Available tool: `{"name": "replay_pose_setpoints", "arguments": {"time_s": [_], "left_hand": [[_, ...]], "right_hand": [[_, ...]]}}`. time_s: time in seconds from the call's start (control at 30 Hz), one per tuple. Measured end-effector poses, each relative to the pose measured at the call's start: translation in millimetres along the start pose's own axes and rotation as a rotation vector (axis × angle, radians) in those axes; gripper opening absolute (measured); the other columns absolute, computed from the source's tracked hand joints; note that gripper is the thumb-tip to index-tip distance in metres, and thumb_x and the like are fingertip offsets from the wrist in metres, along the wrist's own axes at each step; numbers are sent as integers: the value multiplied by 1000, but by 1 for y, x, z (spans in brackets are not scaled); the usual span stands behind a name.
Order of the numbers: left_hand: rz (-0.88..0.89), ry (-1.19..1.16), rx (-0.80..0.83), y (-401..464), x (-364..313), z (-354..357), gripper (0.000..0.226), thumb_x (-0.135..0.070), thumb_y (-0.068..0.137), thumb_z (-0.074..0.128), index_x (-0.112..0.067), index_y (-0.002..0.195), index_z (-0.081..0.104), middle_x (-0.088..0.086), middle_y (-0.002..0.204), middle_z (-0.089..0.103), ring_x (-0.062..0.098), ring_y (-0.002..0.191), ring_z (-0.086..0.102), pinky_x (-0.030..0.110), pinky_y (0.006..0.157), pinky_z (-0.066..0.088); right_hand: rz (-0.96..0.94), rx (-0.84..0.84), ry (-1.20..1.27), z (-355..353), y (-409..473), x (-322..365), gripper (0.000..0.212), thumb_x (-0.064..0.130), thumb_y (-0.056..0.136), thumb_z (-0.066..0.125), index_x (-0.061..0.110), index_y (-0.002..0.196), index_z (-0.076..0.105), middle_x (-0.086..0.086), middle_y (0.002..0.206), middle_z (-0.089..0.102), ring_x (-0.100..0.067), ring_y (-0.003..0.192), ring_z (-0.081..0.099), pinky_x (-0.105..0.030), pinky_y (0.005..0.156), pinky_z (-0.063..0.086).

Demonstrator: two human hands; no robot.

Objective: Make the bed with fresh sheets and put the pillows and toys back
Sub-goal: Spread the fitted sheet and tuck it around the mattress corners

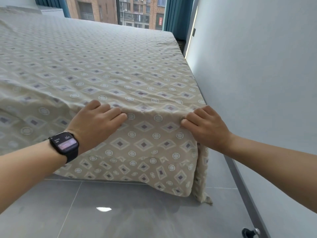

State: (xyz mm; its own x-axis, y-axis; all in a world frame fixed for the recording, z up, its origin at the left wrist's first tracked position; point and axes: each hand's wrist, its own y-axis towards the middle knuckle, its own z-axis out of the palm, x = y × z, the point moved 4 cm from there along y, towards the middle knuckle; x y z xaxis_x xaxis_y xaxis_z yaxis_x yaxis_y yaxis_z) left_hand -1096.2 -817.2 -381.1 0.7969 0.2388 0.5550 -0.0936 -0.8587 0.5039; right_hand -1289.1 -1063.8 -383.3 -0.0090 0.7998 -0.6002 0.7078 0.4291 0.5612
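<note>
Sheet (106, 71) spread over bed, near edge hanging toward floor (120, 212) (patterned beige). Left hand (97, 121) flat, fingers straight, pressing edge. Right hand (204, 127) curled, pinching corner fabric.

left hand (99, 121) flat on sheet (103, 66) edge | right hand (204, 127) pinching sheet at corner
</note>
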Motion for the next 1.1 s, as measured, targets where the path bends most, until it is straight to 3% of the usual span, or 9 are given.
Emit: {"name": "replay_pose_setpoints", "arguments": {"time_s": [0.3, 0.4, 0.5, 0.6, 0.8, 0.9, 1.0, 1.07, 1.1], "left_hand": [[56, 14, 58, 8, -5, -4, 28, 8, 86, 40, -15, 81, 55, 1, 69, 51, 25, 57, 53, 37, 68, 37], [72, -153, 114, 9, -5, 0, 21, 5, 82, 47, -14, 86, 55, 0, 77, 54, 22, 56, 53, 33, 69, 36], [20, -313, 120, 7, -3, -1, 15, -12, 94, 37, -17, 88, 50, -4, 85, 52, 16, 57, 37, 26, 70, 31], [-36, -399, 104, 7, -5, 2, 9, -17, 95, 43, -18, 89, 50, -6, 88, 53, 17, 61, 41, 27, 72, 37], [-36, -465, 8, 0, 15, -6, 18, -22, 100, 57, -11, 88, 63, -2, 84, 58, 21, 67, 53, 34, 66, 44], [-333, -519, -225, -16, 73, -20, 14, -13, 95, 58, -5, 85, 65, -3, 78, 57, 18, 64, 51, 32, 63, 44], [-804, -366, -393, -46, 170, -15, 8, -15, 94, 55, -10, 91, 60, -4, 83, 59, 15, 70, 54, 20, 66, 44], [-1186, -237, -347, -93, 244, 0, 12, -23, 93, 52, -17, 102, 58, -2, 99, 60, 17, 84, 57, 25, 75, 48], [-1363, -166, -226, -124, 275, 13, 19, -27, 93, 50, -19, 109, 58, 0, 109, 59, 21, 95, 58, 34, 82, 50]], "right_hand": [[-18, 56, 48, 3, 0, 9, 9, 10, 91, 66, 12, 82, 64, -6, 78, 56, -27, 69, 49, -41, 68, 45], [-63, 17, 130, -5, 21, 7, 26, 25, 99, 59, 13, 75, 60, -5, 75, 56, -27, 68, 50, -42, 67, 44], [75, -8, 280, -1, 77, 14, 29, 28, 102, 51, 13, 81, 63, -4, 77, 59, -26, 71, 52, -40, 70, 43], [216, 135, 440, 20, 149, 29, 36, 39, 106, 39, 17, 85, 59, 4, 81, 58, -22, 79, 54, -37, 75, 40], [210, 521, 719, 89, 245, 56, 31, 53, 102, 37, 29, 90, 53, 13, 95, 50, -15, 95, 50, -35, 75, 38], [127, 548, 755, 103, 275, 69, 23, 53, 98, 39, 33, 96, 51, 15, 98, 47, -13, 102, 46, -35, 79, 39], [81, 528, 797, 118, 303, 81, 31, 60, 99, 39, 37, 113, 54, 14, 117, 49, -11, 110, 44, -38, 87, 43], [29, 520, 838, 131, 330, 98, 37, 62, 99, 38, 39, 124, 52, 14, 127, 47, -12, 118, 44, -39, 95, 45], [24, 518, 863, 139, 345, 107, 40, 61, 100, 37, 39, 129, 51, 14, 131, 45, -12, 122, 44, -38, 98, 44]]}}
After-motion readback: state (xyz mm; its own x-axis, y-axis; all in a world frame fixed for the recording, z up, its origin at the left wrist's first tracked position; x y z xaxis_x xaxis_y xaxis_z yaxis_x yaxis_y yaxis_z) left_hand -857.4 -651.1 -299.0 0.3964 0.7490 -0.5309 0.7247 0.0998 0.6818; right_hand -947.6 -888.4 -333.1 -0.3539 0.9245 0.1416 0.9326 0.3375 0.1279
